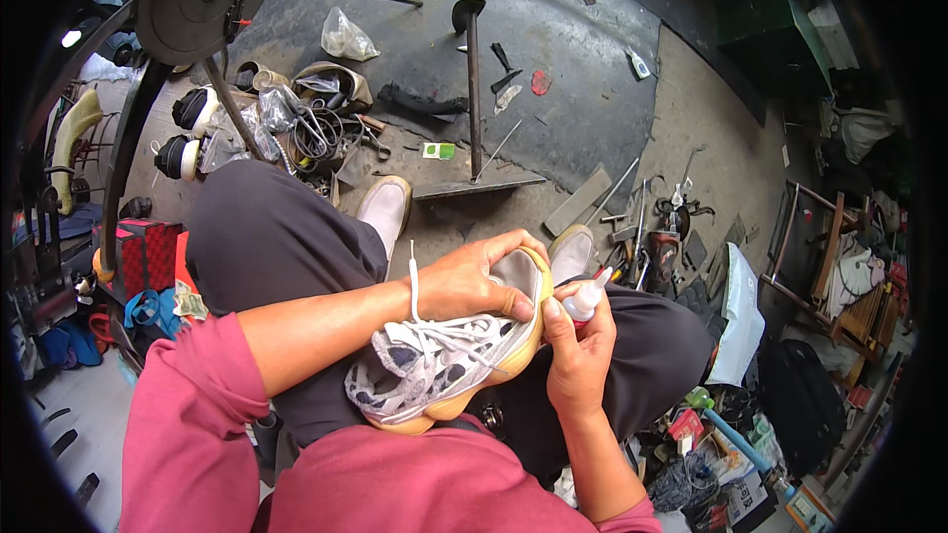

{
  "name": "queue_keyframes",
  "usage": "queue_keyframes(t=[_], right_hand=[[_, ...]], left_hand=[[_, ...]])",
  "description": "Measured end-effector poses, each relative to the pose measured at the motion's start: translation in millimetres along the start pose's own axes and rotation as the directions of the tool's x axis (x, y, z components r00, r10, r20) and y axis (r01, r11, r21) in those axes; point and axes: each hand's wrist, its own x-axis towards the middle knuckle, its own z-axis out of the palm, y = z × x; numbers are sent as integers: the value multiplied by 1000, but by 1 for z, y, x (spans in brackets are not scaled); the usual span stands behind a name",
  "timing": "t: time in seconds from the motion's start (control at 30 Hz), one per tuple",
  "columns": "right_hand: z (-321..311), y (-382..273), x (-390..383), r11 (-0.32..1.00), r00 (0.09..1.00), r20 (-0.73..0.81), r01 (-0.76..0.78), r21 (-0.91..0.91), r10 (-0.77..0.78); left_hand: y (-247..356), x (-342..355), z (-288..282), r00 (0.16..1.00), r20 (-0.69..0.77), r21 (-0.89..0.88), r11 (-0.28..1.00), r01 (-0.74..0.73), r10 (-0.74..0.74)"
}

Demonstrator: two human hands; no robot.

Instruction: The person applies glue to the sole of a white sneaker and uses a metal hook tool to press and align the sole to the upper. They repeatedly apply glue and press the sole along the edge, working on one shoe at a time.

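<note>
A white sneaker (420,375) with dark spots, loose laces and a yellow sole lies across my lap, its heel to the upper right. My left hand (494,281) grips its upper right end, with the thumb on the light upper and fingers over the rim. My right hand (578,355) holds a small white squeeze bottle (590,296) with a nozzle and some red on it, against the sole's edge at that end. My right thumb is on or beside the yellow rim.
A metal stand (471,89) rises ahead. Bags and cables (316,128) lie front left, beside a black machine (197,0). Hand tools (642,227) lie front right. A wooden folding chair (839,266) and a clutter of items (721,454) are at my right; a red patterned box (143,262) is left.
</note>
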Motion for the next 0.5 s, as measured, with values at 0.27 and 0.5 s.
queue_keyframes(t=[0.27,0.5], right_hand=[[-2,4,-1,999,999,-6,43,-22,-43],[0,4,-3,997,998,-3,66,-43,-66]], left_hand=[[-1,1,2,1000,31,-45,999,-3,4],[-6,1,1,997,75,-48,999,-4,7]])
